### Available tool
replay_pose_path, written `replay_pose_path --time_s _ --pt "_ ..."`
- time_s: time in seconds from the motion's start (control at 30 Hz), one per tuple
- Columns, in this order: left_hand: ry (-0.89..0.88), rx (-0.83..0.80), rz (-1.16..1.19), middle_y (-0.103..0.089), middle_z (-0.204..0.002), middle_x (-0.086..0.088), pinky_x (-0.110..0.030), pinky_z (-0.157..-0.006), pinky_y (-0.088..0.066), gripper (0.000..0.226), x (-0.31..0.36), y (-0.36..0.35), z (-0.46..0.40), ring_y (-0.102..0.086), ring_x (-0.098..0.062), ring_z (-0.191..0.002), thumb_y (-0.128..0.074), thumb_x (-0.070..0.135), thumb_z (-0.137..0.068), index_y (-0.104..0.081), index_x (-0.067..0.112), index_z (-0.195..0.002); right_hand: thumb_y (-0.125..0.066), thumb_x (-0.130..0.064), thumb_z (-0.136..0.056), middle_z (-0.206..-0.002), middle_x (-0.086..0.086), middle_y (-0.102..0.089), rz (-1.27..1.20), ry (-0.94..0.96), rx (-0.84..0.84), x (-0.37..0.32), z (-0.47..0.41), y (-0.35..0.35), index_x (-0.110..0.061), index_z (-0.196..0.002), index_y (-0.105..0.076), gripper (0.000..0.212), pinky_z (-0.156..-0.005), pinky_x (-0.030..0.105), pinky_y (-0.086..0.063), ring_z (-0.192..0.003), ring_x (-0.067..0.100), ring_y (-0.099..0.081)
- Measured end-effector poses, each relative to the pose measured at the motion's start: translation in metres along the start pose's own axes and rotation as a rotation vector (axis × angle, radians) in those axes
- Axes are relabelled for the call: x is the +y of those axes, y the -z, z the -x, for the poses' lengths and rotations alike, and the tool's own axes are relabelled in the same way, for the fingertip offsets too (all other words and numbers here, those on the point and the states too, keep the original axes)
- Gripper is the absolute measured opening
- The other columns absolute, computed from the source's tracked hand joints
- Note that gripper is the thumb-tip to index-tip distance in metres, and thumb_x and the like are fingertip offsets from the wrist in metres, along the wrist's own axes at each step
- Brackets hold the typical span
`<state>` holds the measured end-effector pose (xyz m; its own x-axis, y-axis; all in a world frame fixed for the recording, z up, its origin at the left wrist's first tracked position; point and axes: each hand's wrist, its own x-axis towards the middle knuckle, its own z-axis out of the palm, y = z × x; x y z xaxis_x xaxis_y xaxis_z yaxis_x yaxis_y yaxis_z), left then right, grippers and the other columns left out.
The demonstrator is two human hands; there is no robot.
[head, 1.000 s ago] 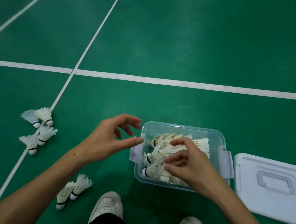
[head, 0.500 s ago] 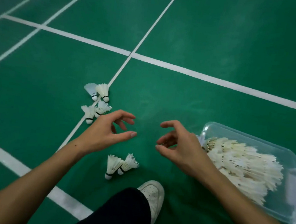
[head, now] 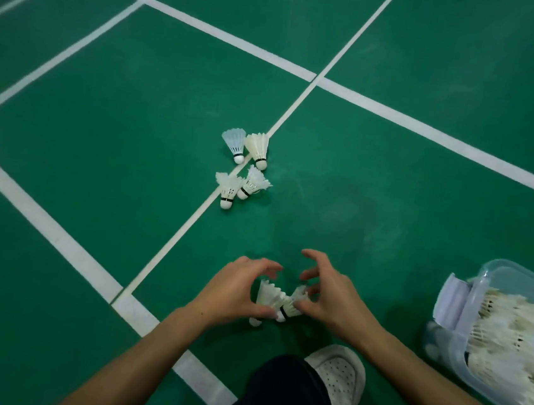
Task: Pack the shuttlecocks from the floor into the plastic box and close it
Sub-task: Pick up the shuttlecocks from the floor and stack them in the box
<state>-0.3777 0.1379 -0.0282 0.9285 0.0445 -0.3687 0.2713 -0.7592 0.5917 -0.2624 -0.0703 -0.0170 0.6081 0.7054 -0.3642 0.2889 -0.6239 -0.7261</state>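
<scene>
Two white shuttlecocks lie side by side on the green floor, one on the left [head: 267, 296] and one on the right [head: 294, 304]. My left hand [head: 233, 292] curls over the left one, thumb against its base. My right hand [head: 331, 299] closes on the right one, with thumb and lower fingers on its feathers and the index finger raised. Several more shuttlecocks [head: 244, 167] lie farther out on a white court line. The clear plastic box [head: 477, 290] stands at the right edge, packed with shuttlecocks [head: 508, 340]. Its lid is out of view.
My white shoe [head: 338, 374] and dark trouser knee [head: 281, 395] are just below the hands. White court lines [head: 57, 239] cross the green floor. The box's white latch flap [head: 451, 301] hangs open on its near end.
My view swung left, away from the box. Both hands left the box, moved down to the two nearest shuttlecocks and closed around them.
</scene>
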Motion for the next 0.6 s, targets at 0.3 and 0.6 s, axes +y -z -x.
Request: replay_pose_path --time_s 0.3,0.6 --pt "0.044 0.009 -0.056 -0.060 -0.096 0.021 -0.038 -0.095 -0.050 0.089 -0.021 0.005 -0.019 -0.052 -0.007 -0.103 -0.084 0.061 -0.074 -0.039 0.045 -0.149 -0.080 -0.011 -0.084 -0.115 -0.014 -0.065 -0.077 -0.034 -0.058 0.000 -0.030 -0.019 -0.037 -0.161 -0.024 0.098 -0.078 0.012 -0.047 -0.090 0.001 -0.062" --pt "0.054 0.229 0.251 -0.068 -0.092 0.009 -0.032 -0.080 -0.054 0.077 -0.052 0.068 -0.025 -0.065 -0.010 -0.078 -0.069 0.040 -0.099 -0.022 0.043 -0.160 -0.075 -0.003 -0.084 -0.111 -0.014 -0.065 -0.196 0.023 0.005 -0.009 -0.051 -0.003 -0.039 -0.158 -0.030 0.094 -0.075 0.024 -0.056 -0.085 0.009 -0.062"
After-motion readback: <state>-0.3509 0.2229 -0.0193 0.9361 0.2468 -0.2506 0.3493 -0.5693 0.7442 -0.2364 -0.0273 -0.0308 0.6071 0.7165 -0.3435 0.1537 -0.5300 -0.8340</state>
